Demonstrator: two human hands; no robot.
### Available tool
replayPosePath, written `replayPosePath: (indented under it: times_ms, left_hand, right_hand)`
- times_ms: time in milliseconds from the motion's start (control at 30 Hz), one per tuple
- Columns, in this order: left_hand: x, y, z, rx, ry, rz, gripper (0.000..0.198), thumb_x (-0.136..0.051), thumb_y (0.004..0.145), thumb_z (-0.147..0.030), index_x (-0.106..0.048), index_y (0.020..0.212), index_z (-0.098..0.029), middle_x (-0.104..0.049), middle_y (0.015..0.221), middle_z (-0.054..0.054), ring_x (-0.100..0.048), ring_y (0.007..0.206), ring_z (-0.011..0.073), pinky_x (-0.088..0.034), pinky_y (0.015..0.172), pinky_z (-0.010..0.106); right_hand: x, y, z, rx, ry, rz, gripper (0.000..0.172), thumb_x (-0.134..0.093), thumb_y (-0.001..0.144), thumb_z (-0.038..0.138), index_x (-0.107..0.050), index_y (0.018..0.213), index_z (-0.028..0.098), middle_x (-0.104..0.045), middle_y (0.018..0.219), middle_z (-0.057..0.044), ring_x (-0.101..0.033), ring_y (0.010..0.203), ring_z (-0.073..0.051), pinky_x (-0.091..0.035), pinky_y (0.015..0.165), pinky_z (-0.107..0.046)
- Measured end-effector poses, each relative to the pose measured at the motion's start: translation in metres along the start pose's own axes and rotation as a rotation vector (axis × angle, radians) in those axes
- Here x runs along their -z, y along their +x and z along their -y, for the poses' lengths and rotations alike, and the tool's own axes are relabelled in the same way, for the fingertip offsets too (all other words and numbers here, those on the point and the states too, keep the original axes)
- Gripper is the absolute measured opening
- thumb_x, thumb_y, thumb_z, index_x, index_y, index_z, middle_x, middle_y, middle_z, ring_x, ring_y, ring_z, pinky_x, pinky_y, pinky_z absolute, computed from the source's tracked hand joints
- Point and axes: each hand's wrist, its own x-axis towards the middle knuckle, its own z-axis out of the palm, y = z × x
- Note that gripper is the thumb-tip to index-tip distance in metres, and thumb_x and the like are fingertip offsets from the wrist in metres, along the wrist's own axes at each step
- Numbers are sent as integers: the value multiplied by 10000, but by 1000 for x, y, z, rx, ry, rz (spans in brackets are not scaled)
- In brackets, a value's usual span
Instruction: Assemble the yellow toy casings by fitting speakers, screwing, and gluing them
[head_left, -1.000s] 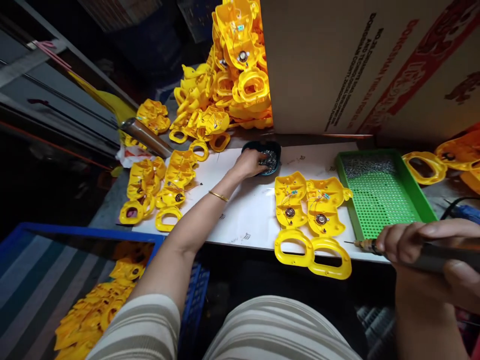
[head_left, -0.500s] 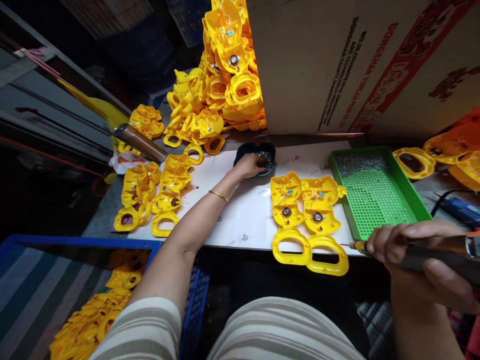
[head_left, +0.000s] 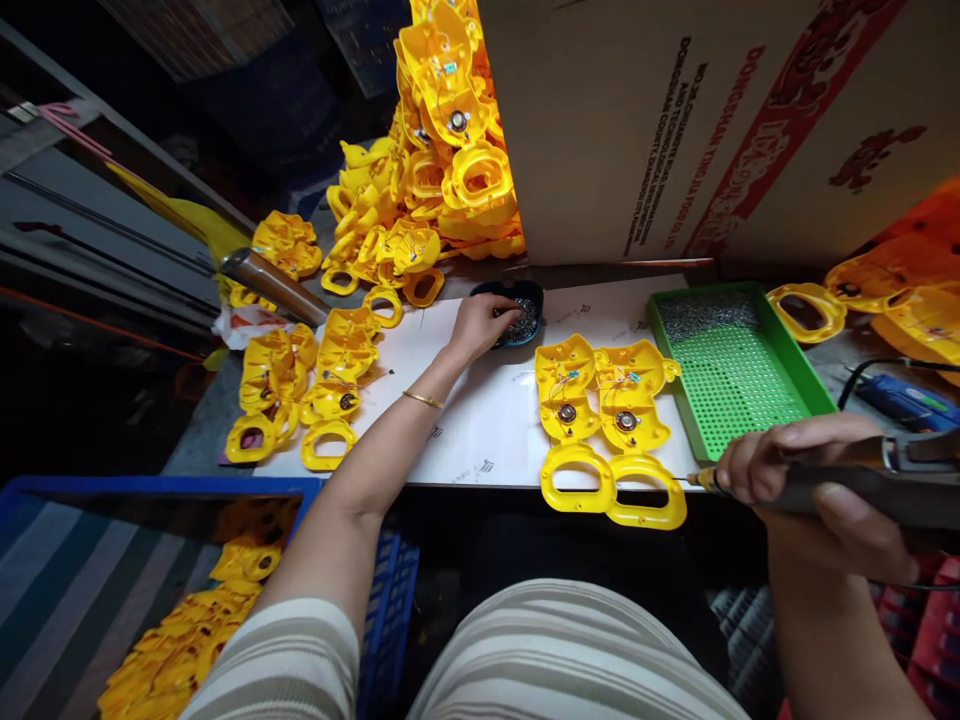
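My left hand [head_left: 480,322] reaches into a small dark bowl [head_left: 525,295] of tiny metal screws, fingers curled over them. What it grips is hidden. My right hand [head_left: 817,490] is wrapped round a dark electric screwdriver [head_left: 847,485] whose tip points left, near the white board's front edge. Two yellow plastic shells [head_left: 600,400] with round speakers and wires lie side by side on the white board [head_left: 495,420], their loop handles hanging over the edge, between both hands.
A green perforated tray [head_left: 739,375] with screws lies right of the shells. Heaps of yellow shells [head_left: 442,150] rise at the back and lie at left [head_left: 300,385]. A big cardboard box [head_left: 712,120] stands behind. A blue crate [head_left: 187,590] of shells sits lower left.
The view has shifted slightly, so everything sits a little further left and up. My left hand stays at the screw bowl, and my right hand keeps the screwdriver in the same hold.
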Motion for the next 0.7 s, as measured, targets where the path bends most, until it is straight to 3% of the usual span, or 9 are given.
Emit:
replayPosePath:
  times_ms: [100, 200, 367, 500, 700]
  left_hand:
    - [-4, -37, -27, -3, -302, -97, 204, -695, 783, -304, -787, 889, -156, -767, 900, 73, -682, 787, 172, -530, 729, 261]
    - [-20, -85, -58, 54, -593, -30, 225, -725, 767, -330, -786, 918, -175, -771, 872, 60, -674, 657, 148, -551, 592, 255]
    - [-51, -145, -98, 80, -773, 74, 148, -751, 769, -268, -792, 890, -195, -773, 913, 54, -719, 821, 173, -590, 733, 254]
    - [-63, -162, -109, 101, -817, 191, 168, -739, 791, -286, -790, 925, -196, -770, 951, 60, -721, 789, 164, -585, 656, 228]
    - [-66, -167, -112, 107, -839, 223, 194, -737, 785, -290, -791, 941, -187, -769, 940, 68, -699, 702, 140, -562, 607, 208]
  right_hand:
    - [-1, 2, -5, -4, -12, -24, 269, -620, 726, 299, -683, 965, 193, -534, 488, 7, -491, 390, -159, -420, 338, -309]
    - [-9, 6, -6, 20, -2, -49, 249, -624, 729, 309, -681, 943, 195, -519, 479, 17, -481, 384, -152, -412, 336, -297]
    - [-32, 18, 7, 98, 56, -63, 176, -623, 781, 324, -659, 915, 216, -488, 484, 39, -463, 359, -131, -406, 344, -281]
    - [-48, 23, 16, 109, 46, -64, 141, -616, 799, 352, -645, 891, 249, -469, 477, 52, -442, 341, -126, -392, 337, -277]
    - [-53, 25, 8, 149, 23, -21, 127, -597, 797, 393, -595, 852, 279, -438, 441, 75, -389, 297, -116, -345, 311, -268]
